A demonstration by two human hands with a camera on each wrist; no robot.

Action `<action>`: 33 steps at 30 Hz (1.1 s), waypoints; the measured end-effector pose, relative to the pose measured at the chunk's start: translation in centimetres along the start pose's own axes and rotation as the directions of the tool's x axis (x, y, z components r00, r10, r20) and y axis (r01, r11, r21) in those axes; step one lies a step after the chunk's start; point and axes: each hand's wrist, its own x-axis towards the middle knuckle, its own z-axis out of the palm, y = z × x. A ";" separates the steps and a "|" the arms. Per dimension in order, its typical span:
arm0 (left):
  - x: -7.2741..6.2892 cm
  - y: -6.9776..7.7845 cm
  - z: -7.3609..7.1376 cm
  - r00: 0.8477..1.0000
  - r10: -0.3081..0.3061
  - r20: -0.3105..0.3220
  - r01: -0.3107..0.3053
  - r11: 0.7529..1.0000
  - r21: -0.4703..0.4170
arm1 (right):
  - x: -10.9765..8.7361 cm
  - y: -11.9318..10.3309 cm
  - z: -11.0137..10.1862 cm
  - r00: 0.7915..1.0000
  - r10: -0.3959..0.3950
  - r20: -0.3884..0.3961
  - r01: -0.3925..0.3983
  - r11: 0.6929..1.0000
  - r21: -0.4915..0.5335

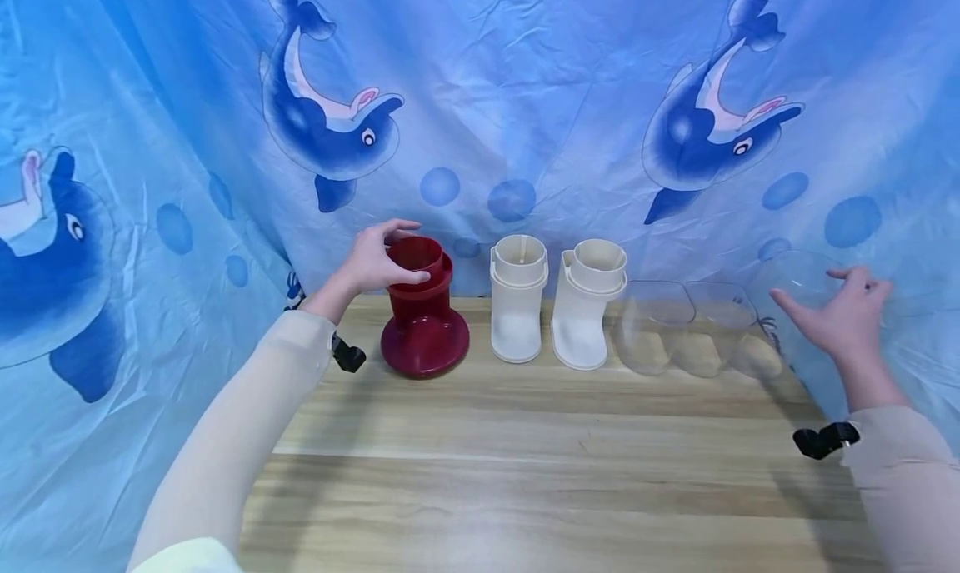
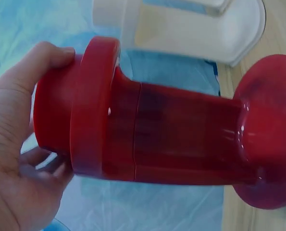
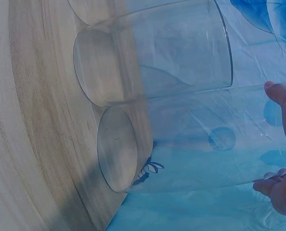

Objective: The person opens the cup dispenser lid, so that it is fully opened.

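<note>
My left hand [image 1: 375, 261] grips the rim of a red cup-like tube [image 2: 58, 106] between thumb and fingers. That tube sits in the collar of an upright red stand [image 2: 186, 134], whose flared round foot [image 1: 425, 348] rests on the table. On the far right my right hand [image 1: 847, 311] spreads thumb and fingers around the top of a tall clear cylinder [image 3: 200, 144]. The cylinder's lower end stands on the table. Its upper edge is hard to see.
Two white boot-shaped tubes [image 1: 517, 315] [image 1: 581, 315] stand right of the red stand. Between them and my right hand are two more clear cylinders [image 1: 651, 327] [image 1: 705, 327]. A blue dolphin-print curtain [image 1: 480, 98] hangs behind the wooden table [image 1: 525, 473].
</note>
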 end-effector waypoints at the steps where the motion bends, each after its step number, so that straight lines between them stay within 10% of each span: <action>1: 0.2 -0.3 -0.1 1.000 -0.001 0.014 0.001 1.000 -0.004 | -0.1 0.0 0.1 1.000 0.001 0.003 -0.001 1.000 -0.005; 23: 0.9 -1.9 -0.6 0.991 -0.038 0.125 0.040 0.999 -0.015 | -0.6 -0.3 0.7 1.000 0.009 -0.006 -0.009 1.000 0.015; 29: -0.5 -0.2 -1.1 0.998 0.063 -0.011 -0.061 0.989 0.133 | -0.8 -0.8 0.5 1.000 0.022 0.007 -0.022 0.999 0.050; 33: -2.2 3.4 -2.2 0.966 0.212 -0.149 -0.168 0.950 0.264 | -1.0 -1.7 0.0 0.997 -0.020 -0.072 0.021 1.000 0.022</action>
